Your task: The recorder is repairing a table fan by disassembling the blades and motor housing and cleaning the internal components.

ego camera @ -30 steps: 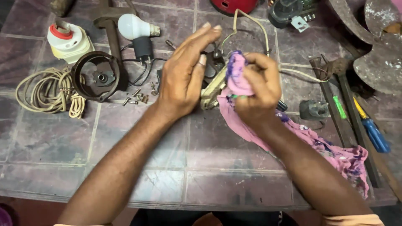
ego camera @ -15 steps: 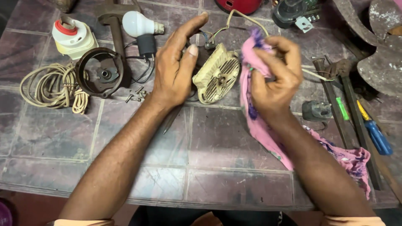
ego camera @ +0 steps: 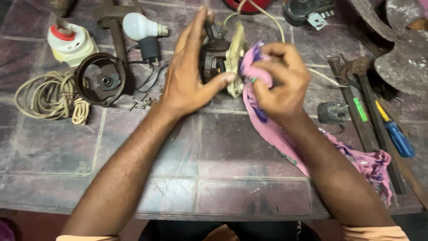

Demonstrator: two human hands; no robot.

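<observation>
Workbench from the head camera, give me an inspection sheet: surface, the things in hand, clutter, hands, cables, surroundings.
Surface: tiled bench top, worn and stained.
Things in hand: small motor with a cream end plate; pink cloth bunched against the plate, its tail trailing right.
Clutter: white bulb, dark round housing, white and red socket, loose screws, screwdrivers, rusty metal parts.
Hands: left hand grips the motor; right hand presses the cloth on it.
Cables: coiled cream cord; cream wire running from the motor.
Surroundings: nothing seen beyond the bench.
</observation>
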